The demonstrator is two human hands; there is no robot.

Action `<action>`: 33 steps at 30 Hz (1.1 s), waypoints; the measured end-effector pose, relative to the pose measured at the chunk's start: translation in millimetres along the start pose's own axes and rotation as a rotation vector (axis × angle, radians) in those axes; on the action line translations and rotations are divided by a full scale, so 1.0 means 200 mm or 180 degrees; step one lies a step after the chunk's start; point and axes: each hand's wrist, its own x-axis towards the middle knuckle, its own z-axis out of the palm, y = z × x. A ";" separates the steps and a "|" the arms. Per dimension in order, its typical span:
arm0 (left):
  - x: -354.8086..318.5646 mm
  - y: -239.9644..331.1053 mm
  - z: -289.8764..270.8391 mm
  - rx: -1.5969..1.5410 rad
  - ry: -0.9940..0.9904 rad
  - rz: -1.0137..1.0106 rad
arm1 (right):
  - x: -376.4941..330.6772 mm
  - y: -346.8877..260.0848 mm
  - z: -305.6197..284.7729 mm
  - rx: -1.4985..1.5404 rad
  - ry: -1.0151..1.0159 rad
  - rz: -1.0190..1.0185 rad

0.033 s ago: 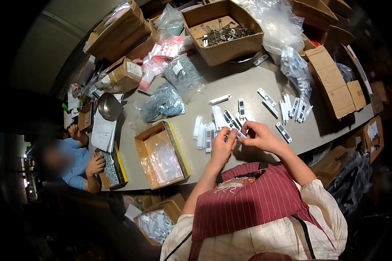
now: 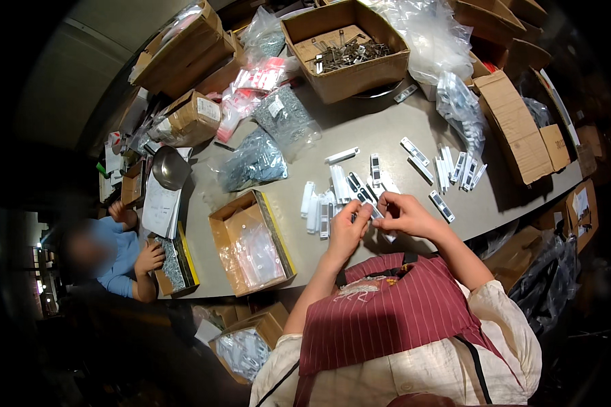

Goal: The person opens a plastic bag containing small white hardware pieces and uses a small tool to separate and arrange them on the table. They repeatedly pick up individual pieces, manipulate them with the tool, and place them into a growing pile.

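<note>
Close together over the near edge of the table, my two hands work on one small narrow white part (image 2: 375, 213). My left hand (image 2: 350, 228) is closed, with thumb and fingers pinching one side of it. My right hand (image 2: 407, 215) grips its other side with bent fingers. The fingers cover much of the part. Just beyond my hands lies a cluster of similar white parts, some with dark insets, including one upright white part (image 2: 375, 167). To the right are several more, among them a white part with a dark inset (image 2: 442, 206).
A cardboard box of metal pieces (image 2: 346, 85) stands at the back. Left of my hands is an open box with plastic bags (image 2: 217, 220). Bags of small hardware (image 2: 254, 159) lie behind it. At the far left, a co-worker's hand (image 2: 149, 258) is over a box of small metal pieces.
The white part between my fingers has turned slightly, and more of its face shows. My right fingers have shifted a little. The co-worker's raised hand has dropped slightly.
</note>
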 end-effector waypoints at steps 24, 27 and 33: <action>-0.14 0.09 0.09 -0.1039 -0.1271 -0.0942 | -0.08 0.06 0.04 0.1693 0.0313 0.0279; -0.13 0.03 0.08 -0.1076 -0.1089 -0.0922 | -0.10 0.06 0.03 0.0737 0.0566 0.0142; -0.12 -0.08 -0.01 -0.2226 -0.1352 -0.0777 | -0.08 0.09 -0.16 -0.1461 0.1547 0.0097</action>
